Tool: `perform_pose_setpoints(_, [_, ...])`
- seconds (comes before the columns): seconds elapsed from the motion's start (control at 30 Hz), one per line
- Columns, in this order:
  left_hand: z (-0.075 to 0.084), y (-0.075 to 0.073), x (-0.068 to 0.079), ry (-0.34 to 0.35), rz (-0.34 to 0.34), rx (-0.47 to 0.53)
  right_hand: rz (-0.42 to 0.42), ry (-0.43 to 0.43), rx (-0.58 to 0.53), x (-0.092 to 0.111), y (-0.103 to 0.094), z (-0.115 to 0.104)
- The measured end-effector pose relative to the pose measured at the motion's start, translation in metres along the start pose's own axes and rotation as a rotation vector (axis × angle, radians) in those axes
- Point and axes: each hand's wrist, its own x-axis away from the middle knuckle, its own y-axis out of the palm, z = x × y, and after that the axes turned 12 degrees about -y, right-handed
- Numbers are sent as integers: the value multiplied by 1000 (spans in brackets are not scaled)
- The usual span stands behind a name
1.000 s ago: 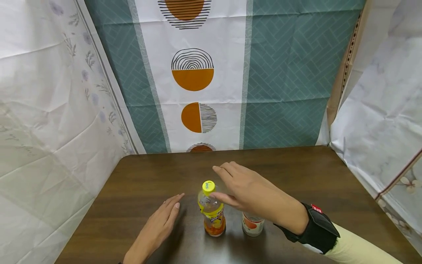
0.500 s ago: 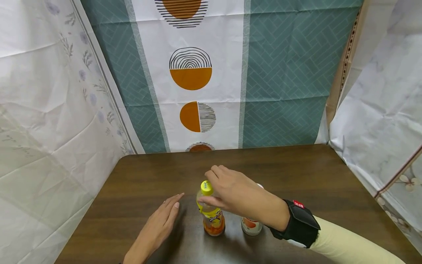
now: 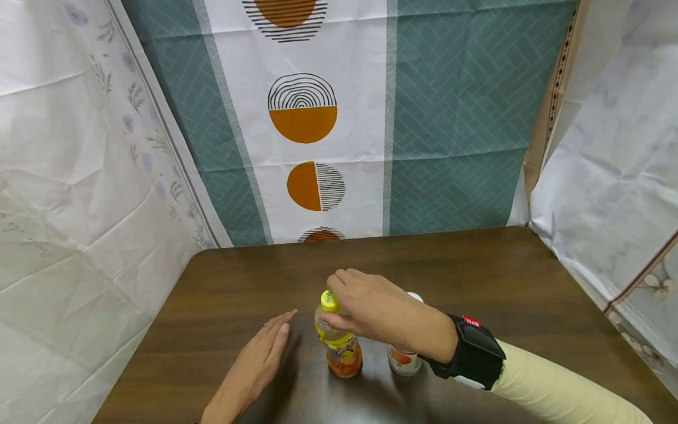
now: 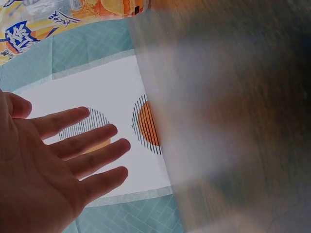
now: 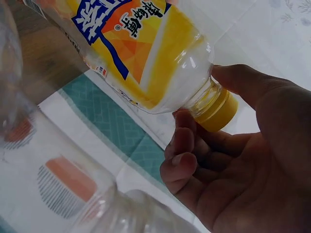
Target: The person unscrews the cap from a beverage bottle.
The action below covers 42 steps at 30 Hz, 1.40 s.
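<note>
- My left grip [image 3: 256,356]: spread, toward the left edge of the brown wooden counter [image 3: 238,277].
- Yellow-capped clear plastic bottle [image 3: 343,354]: upright, well off the far edge.
- My right grip [image 3: 371,309]: pinching its neck.
- White-labelled clear bottle [image 3: 405,361]: toward the right edge.

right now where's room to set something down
Bare table: left of the left grip; along the back edge by the cloth; right, beyond the sleeve. Crowded: the middle, where the right grip, yellow-capped bottle and second bottle cluster.
</note>
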Motion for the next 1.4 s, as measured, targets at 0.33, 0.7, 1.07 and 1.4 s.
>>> perform_pose_setpoints(0.33, [5,-1,0,-6,6,55,8,33,-68,0,1,2])
perform_pose_setpoints(0.7, [11,-2,-1,36,-41,100,63,48,-97,2,-3,4])
perform_pose_setpoints(1.07, [33,3,-4,107,-96,227,230,27,-154,8,-29,6])
perform_pose_setpoints(1.4, [54,6,-9,251,-110,303,318,14,-172,16,-51,5])
